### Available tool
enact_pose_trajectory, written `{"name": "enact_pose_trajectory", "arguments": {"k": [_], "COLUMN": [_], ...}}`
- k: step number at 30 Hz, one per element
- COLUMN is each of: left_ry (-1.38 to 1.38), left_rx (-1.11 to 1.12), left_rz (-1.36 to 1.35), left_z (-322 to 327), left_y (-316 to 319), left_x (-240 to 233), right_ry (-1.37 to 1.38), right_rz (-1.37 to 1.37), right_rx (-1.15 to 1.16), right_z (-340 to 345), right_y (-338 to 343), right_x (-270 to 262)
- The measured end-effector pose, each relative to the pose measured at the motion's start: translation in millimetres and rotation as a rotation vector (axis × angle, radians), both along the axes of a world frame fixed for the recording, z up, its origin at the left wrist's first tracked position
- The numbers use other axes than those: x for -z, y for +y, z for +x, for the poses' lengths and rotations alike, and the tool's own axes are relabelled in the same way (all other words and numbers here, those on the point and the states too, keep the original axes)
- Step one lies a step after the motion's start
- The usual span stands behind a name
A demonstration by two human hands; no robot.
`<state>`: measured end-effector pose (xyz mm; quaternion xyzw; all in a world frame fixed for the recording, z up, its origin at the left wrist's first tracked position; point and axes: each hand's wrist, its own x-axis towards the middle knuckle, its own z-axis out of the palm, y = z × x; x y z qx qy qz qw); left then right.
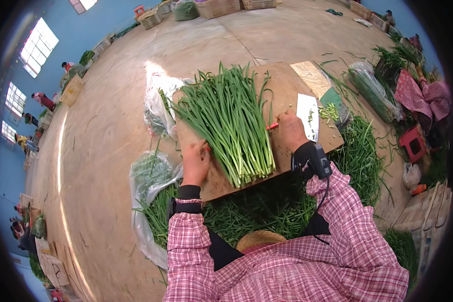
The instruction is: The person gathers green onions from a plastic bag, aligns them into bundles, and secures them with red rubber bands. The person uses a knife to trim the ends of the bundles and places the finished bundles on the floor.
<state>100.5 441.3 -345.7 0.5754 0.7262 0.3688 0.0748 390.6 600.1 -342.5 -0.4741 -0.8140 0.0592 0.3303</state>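
A thick bunch of green garlic chives (230,124) lies across a wooden board (298,81), its pale cut ends towards me. At the bunch's left edge, my left hand (195,162) has its fingers curled on a small red piece. My right hand (291,130) pinches a red strip (272,125) at the right edge. Whether both red bits are one strip running beneath the bunch is hidden. Just right of my right hand rests a broad cleaver blade (307,117) with green scraps on it; its handle is not visible.
Chopped stem ends (329,111) lie on the board's right side. Loose leaves (362,151) heap around it. A plastic bag of greens (151,173) stands at the left. Beyond a wrapped bundle (375,90), a person sits near a red stool (415,143). Crates (219,7) line the far wall.
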Motion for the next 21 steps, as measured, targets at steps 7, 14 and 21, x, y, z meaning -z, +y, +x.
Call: {"name": "enact_pose_trajectory", "arguments": {"k": [7, 14, 21], "left_ry": [-0.995, -1.064, -0.686], "left_rx": [-0.08, -0.046, -0.413], "left_rz": [0.19, 0.034, 0.232], "left_z": [-3, 6, -167], "left_y": [17, 8, -225], "left_x": [43, 15, -7], "right_ry": [0.563, 0.685, 0.344], "right_rz": [-0.364, -0.877, -1.254], "right_rx": [0.008, 0.095, -0.382], "right_z": [-2, 9, -9], "right_y": [-11, -19, -170], "right_x": [1, -29, -86]}}
